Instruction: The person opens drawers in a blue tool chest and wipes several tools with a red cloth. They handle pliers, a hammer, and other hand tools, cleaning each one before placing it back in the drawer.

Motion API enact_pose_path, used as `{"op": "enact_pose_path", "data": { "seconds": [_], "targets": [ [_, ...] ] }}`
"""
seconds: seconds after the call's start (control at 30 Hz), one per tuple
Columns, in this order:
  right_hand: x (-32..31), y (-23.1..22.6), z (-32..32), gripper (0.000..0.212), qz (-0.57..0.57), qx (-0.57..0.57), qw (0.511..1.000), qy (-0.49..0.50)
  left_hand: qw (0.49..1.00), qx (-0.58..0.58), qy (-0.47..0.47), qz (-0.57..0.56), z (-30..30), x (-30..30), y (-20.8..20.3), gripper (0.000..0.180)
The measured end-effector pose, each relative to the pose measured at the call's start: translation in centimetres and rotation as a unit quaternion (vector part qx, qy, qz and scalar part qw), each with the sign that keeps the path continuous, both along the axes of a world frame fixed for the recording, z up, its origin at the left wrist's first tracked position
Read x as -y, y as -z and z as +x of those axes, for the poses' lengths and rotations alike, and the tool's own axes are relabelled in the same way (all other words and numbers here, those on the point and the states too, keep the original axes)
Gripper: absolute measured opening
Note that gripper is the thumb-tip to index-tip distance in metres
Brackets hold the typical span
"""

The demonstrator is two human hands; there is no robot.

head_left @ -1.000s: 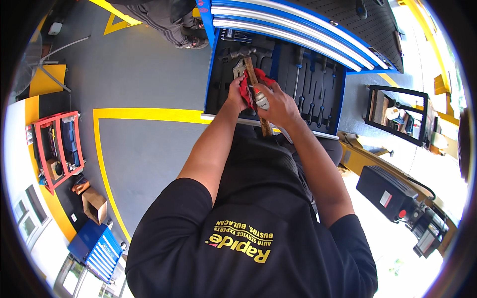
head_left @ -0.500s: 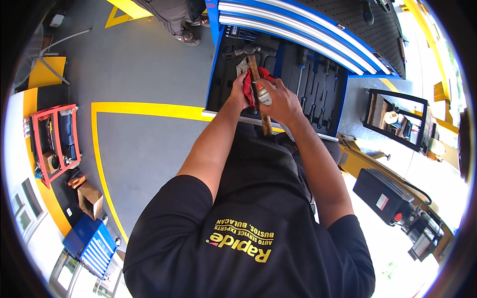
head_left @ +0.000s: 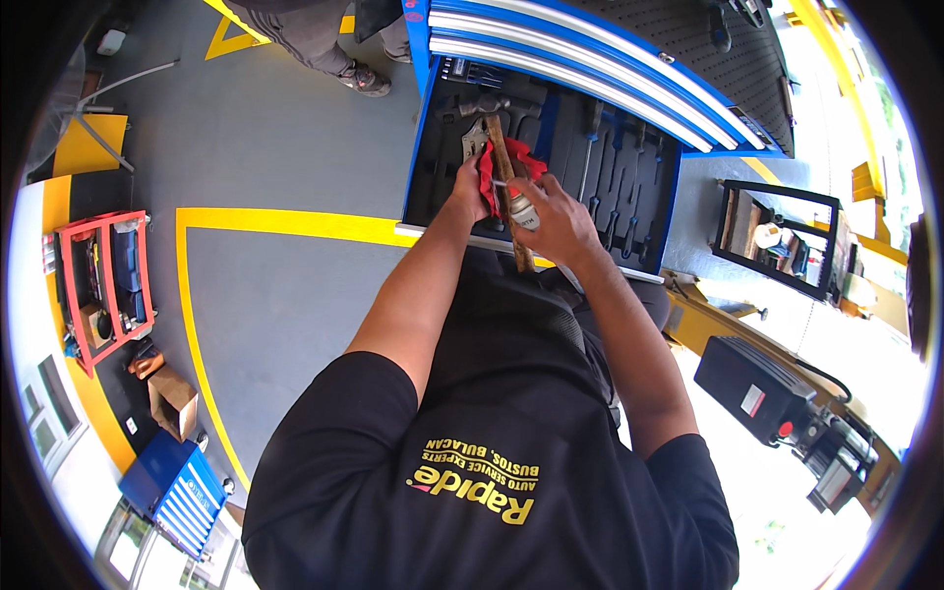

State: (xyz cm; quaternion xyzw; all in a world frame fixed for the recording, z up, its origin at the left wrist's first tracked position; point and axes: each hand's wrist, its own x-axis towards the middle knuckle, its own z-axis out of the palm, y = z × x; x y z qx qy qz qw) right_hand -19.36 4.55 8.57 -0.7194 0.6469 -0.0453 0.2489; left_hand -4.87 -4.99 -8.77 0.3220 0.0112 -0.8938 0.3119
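Over an open drawer, my left hand (head_left: 471, 189) is closed on a bunched red cloth (head_left: 525, 157). A hammer's worn wooden handle (head_left: 502, 162) passes over the cloth, its lower end reaching past the drawer front toward my body. The hammer head (head_left: 484, 105) is at the far end, above the drawer. My right hand (head_left: 563, 224) grips a small spray can (head_left: 523, 210) with a red top, close beside the handle. A perforated silver metal piece (head_left: 475, 141) shows just beyond my left fingers; whether I hold it cannot be told.
The dark-lined drawer (head_left: 426, 197) holds several blue-handled screwdrivers (head_left: 631, 234) at its right. Blue cabinet drawers with white pulls (head_left: 590, 67) rise behind it. Another person's leg and shoe (head_left: 364, 79) stand at upper left. A black-framed cart (head_left: 782, 236) is at right.
My right hand has drawn slightly back toward me, and more of the spray can's red top shows. The other person's shoe has shifted at upper left. My left hand stays on the cloth.
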Motion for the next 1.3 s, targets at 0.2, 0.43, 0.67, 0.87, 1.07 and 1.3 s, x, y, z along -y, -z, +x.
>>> {"op": "enact_pose_path", "data": {
  "seconds": [0.2,0.43,0.67,0.87,1.07,1.3],
  "targets": [
    [-1.3,0.2,-1.7,0.076,-0.008,0.002,0.999,-0.04,1.0,-0.026,-0.005,-0.001,0.2,-0.2,1.0,0.059],
    [2.4,-11.1,-10.9,0.085,-0.296,0.123,0.934,0.16,0.994,-0.094,0.046,0.041,0.3,-0.1,-1.8,0.07],
    [13.2,-25.3,-23.2,0.123,-0.637,0.041,0.714,0.287,0.997,-0.058,-0.003,0.045,0.9,0.5,5.4,0.067],
    [18.9,-18.4,-31.2,0.134,-0.551,0.061,0.753,0.355,0.994,-0.067,0.021,0.084,-0.1,0.0,-1.5,0.061],
    [16.7,-18.0,-32.7,0.132,-0.44,0.012,0.806,0.395,0.993,0.108,-0.039,-0.037,-2.5,0.1,-0.7,0.035],
    [-4.0,-3.7,-7.0,0.096,0.044,0.232,0.925,0.298,0.98,0.132,-0.146,-0.014,-4.6,-0.2,-8.4,0.036]
  ]
}}
